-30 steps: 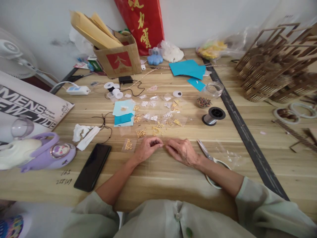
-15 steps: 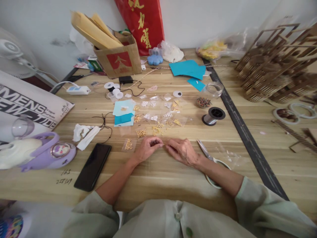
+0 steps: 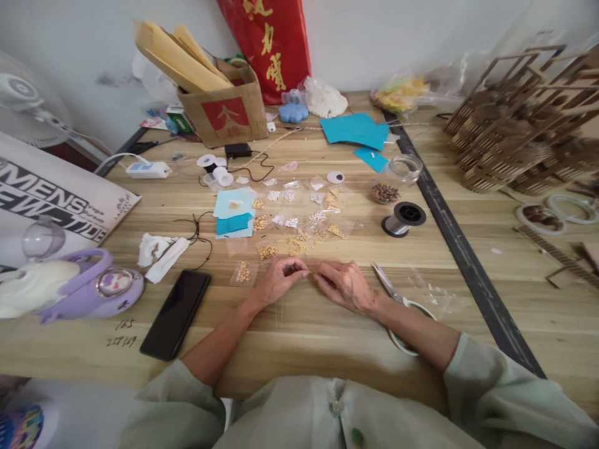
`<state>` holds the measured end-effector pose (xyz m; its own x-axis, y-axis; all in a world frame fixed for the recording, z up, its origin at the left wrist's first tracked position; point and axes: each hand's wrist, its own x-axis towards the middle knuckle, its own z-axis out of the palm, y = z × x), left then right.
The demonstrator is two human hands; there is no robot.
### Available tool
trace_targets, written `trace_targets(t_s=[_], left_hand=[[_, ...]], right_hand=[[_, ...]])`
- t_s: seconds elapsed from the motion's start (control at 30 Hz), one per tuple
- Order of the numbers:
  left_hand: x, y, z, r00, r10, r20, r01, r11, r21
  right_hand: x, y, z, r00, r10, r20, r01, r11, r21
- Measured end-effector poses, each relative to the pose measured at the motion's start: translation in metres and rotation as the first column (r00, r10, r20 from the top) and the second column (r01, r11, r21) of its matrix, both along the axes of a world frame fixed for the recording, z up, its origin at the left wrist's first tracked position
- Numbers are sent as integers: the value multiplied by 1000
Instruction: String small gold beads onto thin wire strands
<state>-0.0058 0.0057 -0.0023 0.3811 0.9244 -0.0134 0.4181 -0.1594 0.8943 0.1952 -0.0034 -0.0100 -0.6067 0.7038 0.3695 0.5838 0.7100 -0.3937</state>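
My left hand (image 3: 279,279) is closed in a pinch, its fingertips on a thin, pale thread (image 3: 276,315) that hangs faintly below the palm. Almost touching it, my right hand (image 3: 344,284) has its fingers pressed together. Whatever lies between the fingertips is too small to make out. Just beyond the hands are loose gold beads (image 3: 296,247) and a heap of darker gold beads (image 3: 267,251). A small clear bag of gold beads (image 3: 243,272) lies left of my left hand. Scissors (image 3: 395,296) rest partly under my right forearm.
A spool of wire (image 3: 403,218) stands right of the beads, near a dish of mixed beads (image 3: 385,193). On the left lie a black phone (image 3: 175,315) and a purple bottle (image 3: 88,284). Behind are blue cards (image 3: 354,129), a cardboard box (image 3: 224,115) and, at right, wooden frames (image 3: 510,137).
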Motion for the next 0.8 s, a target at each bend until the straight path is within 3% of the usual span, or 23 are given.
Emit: trace_targets(t_s=[0.8], left_hand=[[0, -1, -1, 1000, 6, -21, -6, 1000, 1]], right_hand=[[0, 0, -1, 1000, 2, 18, -2, 1000, -19]])
